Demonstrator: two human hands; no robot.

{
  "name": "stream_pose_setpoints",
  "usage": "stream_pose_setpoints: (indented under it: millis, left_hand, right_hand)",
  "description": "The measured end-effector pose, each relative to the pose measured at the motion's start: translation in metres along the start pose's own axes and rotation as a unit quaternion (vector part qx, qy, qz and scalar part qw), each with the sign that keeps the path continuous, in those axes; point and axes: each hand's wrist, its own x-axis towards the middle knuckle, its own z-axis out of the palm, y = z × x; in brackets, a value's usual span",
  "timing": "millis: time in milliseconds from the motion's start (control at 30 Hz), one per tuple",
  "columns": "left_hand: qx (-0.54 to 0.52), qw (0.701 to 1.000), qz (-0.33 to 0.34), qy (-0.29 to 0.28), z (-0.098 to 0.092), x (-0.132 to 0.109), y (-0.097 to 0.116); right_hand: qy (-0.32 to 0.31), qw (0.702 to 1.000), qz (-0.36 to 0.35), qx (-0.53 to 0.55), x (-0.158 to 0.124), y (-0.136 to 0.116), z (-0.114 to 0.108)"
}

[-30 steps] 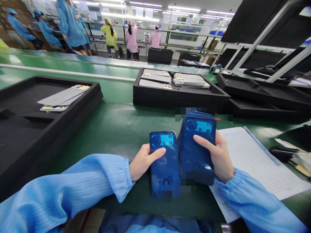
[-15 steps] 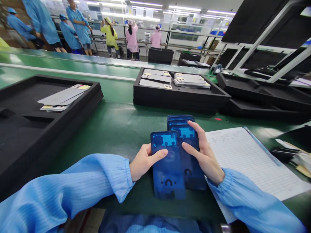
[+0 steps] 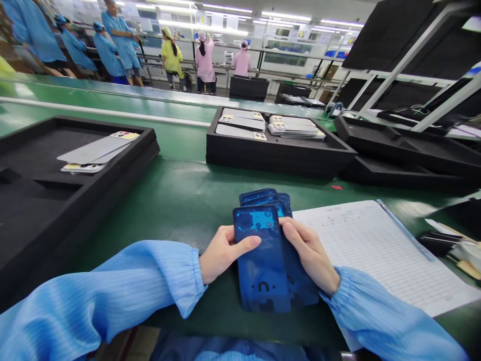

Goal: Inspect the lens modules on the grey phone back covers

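A fanned stack of blue phone back covers [image 3: 263,265] is held between my hands above the green table. My left hand [image 3: 225,250] grips the stack's left edge, its thumb lying across the front cover. On the right side, my right hand [image 3: 310,248] is closed on the covers, its thumb near the upper edge of the front one. The front cover shows a lighter blue camera area at the top and a dark curved mark near the bottom. Covers behind it stick out at the top and lower right. Fingers beneath the stack are hidden.
A black foam tray [image 3: 270,160] with silver panels stands ahead; another black tray [image 3: 124,175] is at left. More black trays [image 3: 406,170] sit at right. A printed sheet [image 3: 376,255] with a pen [image 3: 406,230] lies beside my right arm. Co-workers [image 3: 205,62] are in the background.
My right hand has moved left and slightly down, bringing its covers in behind the front one. The rear covers now overlap more closely. My left hand has barely moved.
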Motion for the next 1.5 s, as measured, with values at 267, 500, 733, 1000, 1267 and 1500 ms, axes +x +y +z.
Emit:
stream_pose_setpoints:
  millis: [267,500,733,1000,1267,1500]
  left_hand:
    - [0.005,1.0,-0.004,-0.008,-0.002,0.001,-0.001]
    - [0.003,1.0,-0.013,-0.008,0.0,0.0,0.0]
    - [0.064,0.997,-0.032,-0.003,-0.002,0.002,0.001]
    - [0.188,0.974,0.094,0.083,-0.011,0.015,0.004]
    - [0.212,0.945,0.219,0.119,-0.031,0.035,0.009]
    - [0.241,0.929,0.268,0.08,-0.045,0.038,0.019]
  right_hand:
    - [0.005,1.0,0.002,0.0,-0.001,-0.005,0.003]
    - [-0.012,0.999,0.034,0.029,0.0,-0.007,0.005]
    - [-0.028,0.998,0.054,-0.016,-0.002,-0.008,0.006]
    - [0.086,0.994,0.005,-0.062,-0.002,0.0,0.01]
    - [0.052,0.934,-0.207,-0.287,0.03,-0.028,-0.031]
    - [-0.211,0.844,-0.22,-0.441,0.041,-0.066,-0.016]
